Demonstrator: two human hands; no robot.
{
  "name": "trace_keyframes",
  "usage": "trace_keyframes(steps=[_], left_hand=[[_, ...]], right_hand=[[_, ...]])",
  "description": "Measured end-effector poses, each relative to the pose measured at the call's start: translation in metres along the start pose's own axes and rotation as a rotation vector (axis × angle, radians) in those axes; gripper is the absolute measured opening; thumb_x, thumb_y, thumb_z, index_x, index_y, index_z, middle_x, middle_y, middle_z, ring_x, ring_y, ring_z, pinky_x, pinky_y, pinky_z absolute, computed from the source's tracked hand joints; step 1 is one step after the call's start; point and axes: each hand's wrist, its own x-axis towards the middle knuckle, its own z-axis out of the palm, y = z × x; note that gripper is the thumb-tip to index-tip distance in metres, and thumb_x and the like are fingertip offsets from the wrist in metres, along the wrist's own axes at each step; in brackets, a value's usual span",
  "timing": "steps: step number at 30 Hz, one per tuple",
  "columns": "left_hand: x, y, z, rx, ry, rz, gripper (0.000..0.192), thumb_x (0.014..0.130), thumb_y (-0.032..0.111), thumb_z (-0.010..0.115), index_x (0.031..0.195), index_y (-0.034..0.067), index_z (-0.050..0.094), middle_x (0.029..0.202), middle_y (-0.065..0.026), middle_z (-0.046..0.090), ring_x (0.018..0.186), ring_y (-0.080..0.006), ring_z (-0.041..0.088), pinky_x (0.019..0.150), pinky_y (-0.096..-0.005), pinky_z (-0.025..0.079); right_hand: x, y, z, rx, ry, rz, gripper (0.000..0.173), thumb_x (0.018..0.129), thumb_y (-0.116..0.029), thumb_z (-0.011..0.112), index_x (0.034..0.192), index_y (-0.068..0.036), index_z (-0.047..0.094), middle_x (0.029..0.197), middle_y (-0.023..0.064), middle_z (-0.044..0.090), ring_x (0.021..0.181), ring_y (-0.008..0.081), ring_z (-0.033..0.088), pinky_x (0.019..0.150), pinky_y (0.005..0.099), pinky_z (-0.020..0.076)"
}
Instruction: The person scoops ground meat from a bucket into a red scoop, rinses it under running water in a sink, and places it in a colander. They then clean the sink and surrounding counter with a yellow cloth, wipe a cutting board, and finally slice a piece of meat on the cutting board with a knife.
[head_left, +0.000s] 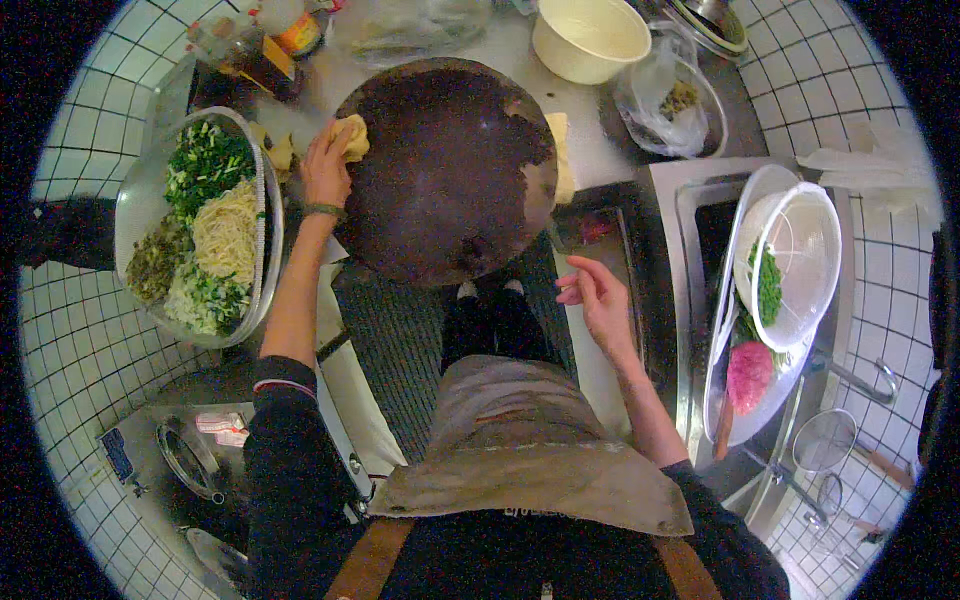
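A large round dark board (442, 172) lies before me, its surface worn and marked, a pale patch at its right. My left hand (328, 169) is at the board's left edge, fingers closed over a crumpled yellow cloth (352, 136). My right hand (598, 300) hangs in the air below and right of the board, fingers loosely bent and slightly apart, holding nothing. Left of my left arm stands a large mesh strainer (262, 225) over a bowl. Chopped greens (206, 165), pale shredded strands (226, 234), a dark chopped heap (156, 259) and chopped pale-green vegetable (206, 300) fill it.
A cream tub (589, 45) and a clear bowl with a plastic bag (667, 112) stand at the back right. Across the sink (690, 180), a metal tray (757, 431) holds a white basket (795, 262) and something pink (750, 375). Bottles (289, 30) stand back left.
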Motion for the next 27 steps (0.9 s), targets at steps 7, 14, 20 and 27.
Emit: trace_keyframes(steps=[7, 14, 20, 27], left_hand=[[-0.140, 0.116, -0.037, 0.026, 0.067, -0.032, 0.061, 0.073, -0.006, 0.053, 0.130, 0.016, 0.052, 0.134, -0.0164, 0.046, 0.120, -0.0351, 0.045, 0.096, -0.0461, 0.037], [-0.214, 0.324, -0.088, -0.994, -0.518, -0.138, 0.041, 0.087, 0.012, 0.058, 0.127, 0.004, 0.053, 0.127, -0.0171, 0.052, 0.121, -0.0291, 0.047, 0.104, -0.0367, 0.034], [-0.263, 0.477, -0.140, -1.514, -1.079, 0.144, 0.060, 0.084, 0.017, 0.067, 0.135, -0.001, 0.042, 0.140, -0.0154, 0.035, 0.127, -0.0301, 0.042, 0.099, -0.0426, 0.042], [-0.337, 0.581, -0.121, -1.510, -1.196, 0.359, 0.042, 0.093, 0.014, 0.052, 0.130, -0.003, 0.043, 0.112, -0.0197, 0.060, 0.105, -0.0317, 0.059, 0.088, -0.0424, 0.049]], right_hand=[[-0.056, 0.026, -0.016, 0.101, 0.062, 0.044, 0.027, 0.098, -0.011, 0.043, 0.120, -0.001, 0.053, 0.093, 0.0113, 0.066, 0.072, 0.0131, 0.064, 0.066, 0.0258, 0.0530], [-0.124, 0.056, -0.029, 0.417, -0.227, -0.047, 0.064, 0.090, -0.016, 0.060, 0.143, -0.007, 0.026, 0.137, 0.0070, 0.039, 0.104, 0.0137, 0.055, 0.082, 0.0289, 0.0503], [-0.265, 0.092, -0.153, 0.563, 0.295, -0.173, 0.054, 0.084, -0.016, 0.067, 0.130, -0.004, 0.042, 0.119, 0.0043, 0.054, 0.108, 0.0148, 0.050, 0.095, 0.0305, 0.0419], [-0.557, 0.129, -0.311, 0.524, 1.053, -0.025, 0.054, 0.082, -0.015, 0.062, 0.129, -0.001, 0.040, 0.117, 0.0136, 0.057, 0.102, 0.0245, 0.061, 0.084, 0.0376, 0.0526]])
